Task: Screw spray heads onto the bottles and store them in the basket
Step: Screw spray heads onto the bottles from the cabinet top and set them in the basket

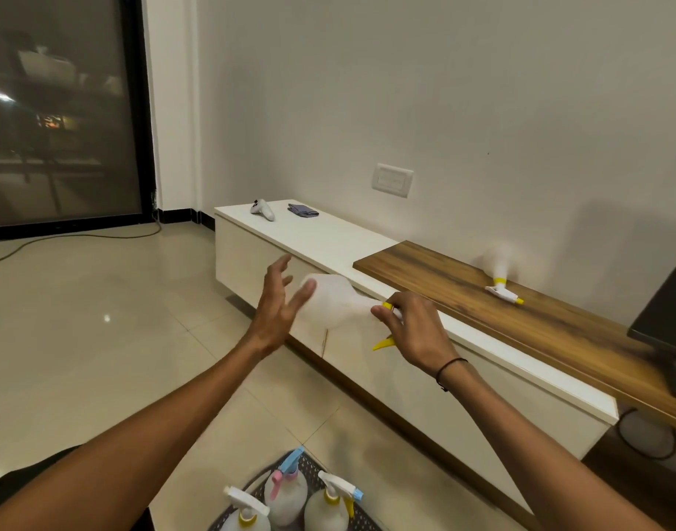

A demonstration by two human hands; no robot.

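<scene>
Holding a bottle (328,300) sideways in mid-air, before the bench (328,239) front edge.
Our right hand (413,331) pinches its yellow spray head (386,341); our left hand (279,304), fingers spread, touches its base.

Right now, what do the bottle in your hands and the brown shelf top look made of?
The bottle looks like thin, frosted, translucent plastic: the cabinet shows faintly through it. Its yellow trigger looks like glossy hard plastic. The brown shelf top shows streaky grain with a soft sheen, so it is wood or a wood-look laminate; I cannot tell which.
</scene>
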